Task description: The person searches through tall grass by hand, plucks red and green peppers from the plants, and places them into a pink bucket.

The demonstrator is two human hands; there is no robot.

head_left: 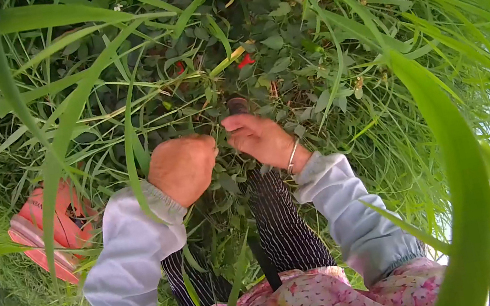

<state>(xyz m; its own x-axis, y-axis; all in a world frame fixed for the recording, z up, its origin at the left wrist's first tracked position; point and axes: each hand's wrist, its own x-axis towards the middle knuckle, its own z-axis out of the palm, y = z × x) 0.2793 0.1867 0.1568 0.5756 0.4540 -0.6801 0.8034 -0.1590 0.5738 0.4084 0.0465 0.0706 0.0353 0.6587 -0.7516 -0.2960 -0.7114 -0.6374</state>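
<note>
Both hands (183, 169) (261, 139), fingers tight on stems (224, 156)

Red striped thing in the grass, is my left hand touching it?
Apart. Head view: grass lies between the left hand and the red striped thing.

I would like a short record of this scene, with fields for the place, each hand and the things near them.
place: tall grass around low leafy plants
left hand: closed fist among the leaves; what it grips is hidden
right hand: closed on a dark handle; rest of the tool hidden
wrist: bracelet on the right
clothes: pale sleeves, striped trousers
nearby: red striped thing on the ground at left; red spot among the leaves
</note>
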